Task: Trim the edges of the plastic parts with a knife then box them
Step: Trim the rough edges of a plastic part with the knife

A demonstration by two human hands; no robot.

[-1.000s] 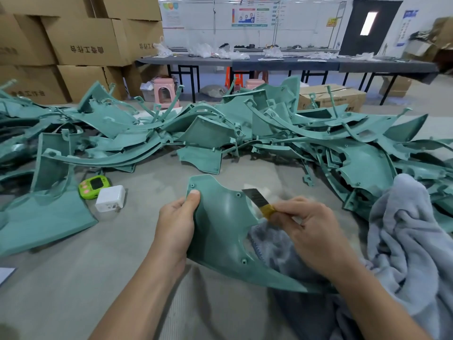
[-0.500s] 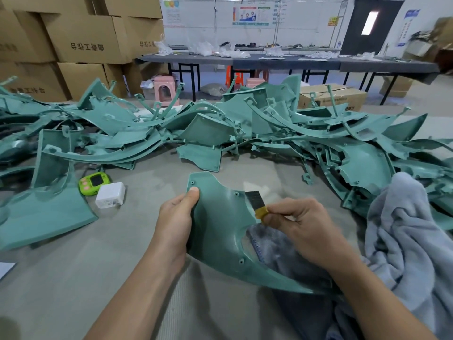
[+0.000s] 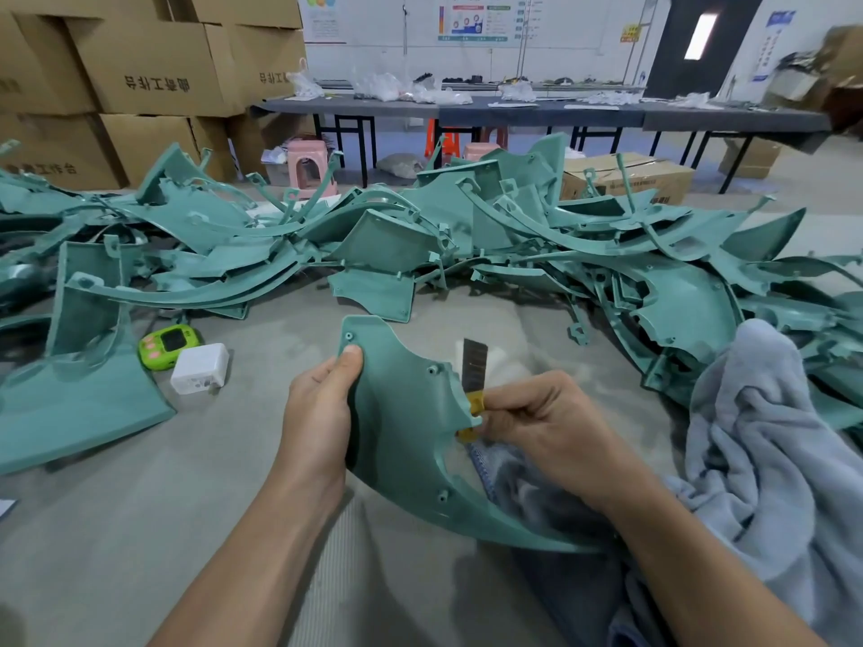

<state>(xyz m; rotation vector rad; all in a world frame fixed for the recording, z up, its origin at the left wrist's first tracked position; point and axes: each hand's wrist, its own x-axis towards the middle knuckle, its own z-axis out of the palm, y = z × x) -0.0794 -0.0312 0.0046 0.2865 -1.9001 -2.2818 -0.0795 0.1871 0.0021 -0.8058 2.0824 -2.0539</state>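
Observation:
A curved teal plastic part (image 3: 401, 436) stands upright in front of me. My left hand (image 3: 320, 408) grips its left edge, thumb pressed near a screw hole. My right hand (image 3: 546, 431) pinches a yellow-handled knife (image 3: 474, 371) whose dark blade points up against the part's inner right edge. The part's lower tip runs right, under my right wrist. A big heap of like teal plastic parts (image 3: 513, 245) spreads across the floor behind.
A grey blanket (image 3: 770, 459) lies at my right, partly under the part. A green gadget (image 3: 170, 345) and a white charger (image 3: 201, 368) sit at left. Cardboard boxes (image 3: 154, 67) stack at back left, another box (image 3: 626, 177) behind the heap, long tables (image 3: 537, 112) beyond.
My right hand has slid the knife down and left along the part's inner edge, and the blade now stands more upright. My left hand keeps its grip.

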